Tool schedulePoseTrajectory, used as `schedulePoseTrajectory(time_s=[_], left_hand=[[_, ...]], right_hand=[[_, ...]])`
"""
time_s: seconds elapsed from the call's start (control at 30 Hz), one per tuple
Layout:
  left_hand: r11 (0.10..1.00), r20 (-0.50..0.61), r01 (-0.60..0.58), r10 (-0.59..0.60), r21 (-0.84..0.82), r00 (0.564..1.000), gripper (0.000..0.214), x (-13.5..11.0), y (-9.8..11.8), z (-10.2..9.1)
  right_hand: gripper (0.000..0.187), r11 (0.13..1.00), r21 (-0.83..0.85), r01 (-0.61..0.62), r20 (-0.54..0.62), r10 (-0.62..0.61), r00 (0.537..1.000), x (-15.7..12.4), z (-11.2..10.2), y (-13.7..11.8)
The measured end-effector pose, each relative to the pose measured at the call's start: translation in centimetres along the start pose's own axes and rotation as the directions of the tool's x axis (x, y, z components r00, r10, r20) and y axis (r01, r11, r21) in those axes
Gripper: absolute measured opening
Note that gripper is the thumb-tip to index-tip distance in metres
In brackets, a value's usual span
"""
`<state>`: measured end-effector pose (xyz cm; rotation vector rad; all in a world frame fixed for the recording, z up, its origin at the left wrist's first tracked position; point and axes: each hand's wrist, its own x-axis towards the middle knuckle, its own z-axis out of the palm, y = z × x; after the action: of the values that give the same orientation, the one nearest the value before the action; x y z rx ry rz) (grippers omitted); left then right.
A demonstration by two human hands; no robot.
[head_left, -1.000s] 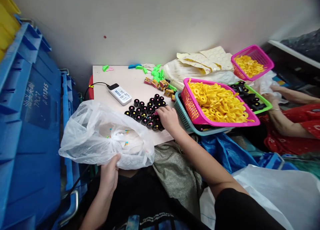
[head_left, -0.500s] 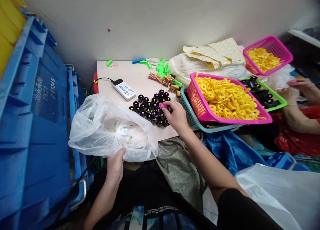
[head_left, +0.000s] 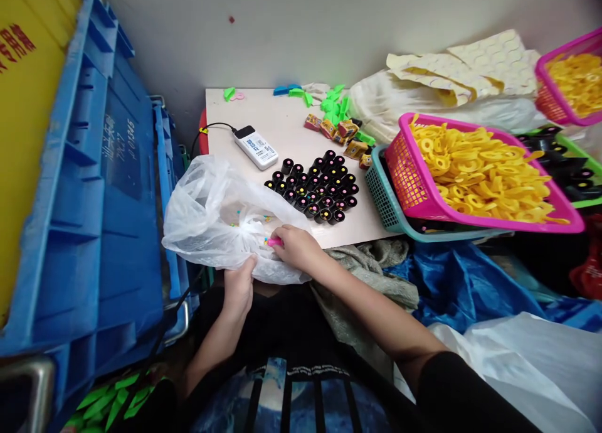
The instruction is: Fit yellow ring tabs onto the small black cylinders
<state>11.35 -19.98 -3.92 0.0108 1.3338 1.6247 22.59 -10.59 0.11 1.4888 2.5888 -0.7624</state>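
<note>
Pink plastic, a single small piece, is pinched in the closed fingertips of the right hand at the near-left corner of the table. The pink piece sticks out leftward from those fingertips, its long axis running roughly along the table's near edge, and it lies against the film of the plastic bag. Whether it is inside the bag's mouth or only pressed on the outside cannot be told.

The left hand sits just below and left of it, fingers curled shut on the bag's gathered lower film. The right hand is therefore the nearer one, in contact with the piece. The bag is one, clear, and overhangs the near edge; a few coloured specks show through it.

Toward the table's middle stands one tight cluster of black caps, about thirty, too closely packed for an exact count, many with a coloured dot on top. One white device with a cable lies nearer the left edge.

Along the right edge are two pink baskets of yellow rings. The nearer one rests in one teal basket. Green pieces are scattered at the far edge.
</note>
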Motion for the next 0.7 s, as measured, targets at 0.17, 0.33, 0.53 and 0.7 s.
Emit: schedulePoseTrajectory(time_s=[0.17,0.33,0.53,0.7], left_hand=[[1.000,0.013,-0.010,0.010,-0.023,1.000,0.070,0.0,0.1,0.2],[0.997,0.007,-0.050,0.049,0.057,0.999,0.066,0.3,-0.4,0.0],[0.992,-0.018,-0.098,0.100,0.084,0.995,0.057,0.3,-0.2,0.4],[0.997,0.002,-0.061,0.061,0.038,0.998,0.055,0.4,0.4,0.9]], right_hand=[[0.016,0.997,0.056,-0.053,-0.013,0.054,0.998,0.0,0.7,-0.4],[0.018,0.973,0.228,-0.019,-0.102,0.044,0.994,0.3,2.1,-0.3],[0.023,0.916,0.393,0.085,-0.137,-0.033,0.990,0.3,3.0,0.5],[0.023,0.822,0.547,0.158,-0.126,-0.106,0.986,0.2,2.7,1.4]])
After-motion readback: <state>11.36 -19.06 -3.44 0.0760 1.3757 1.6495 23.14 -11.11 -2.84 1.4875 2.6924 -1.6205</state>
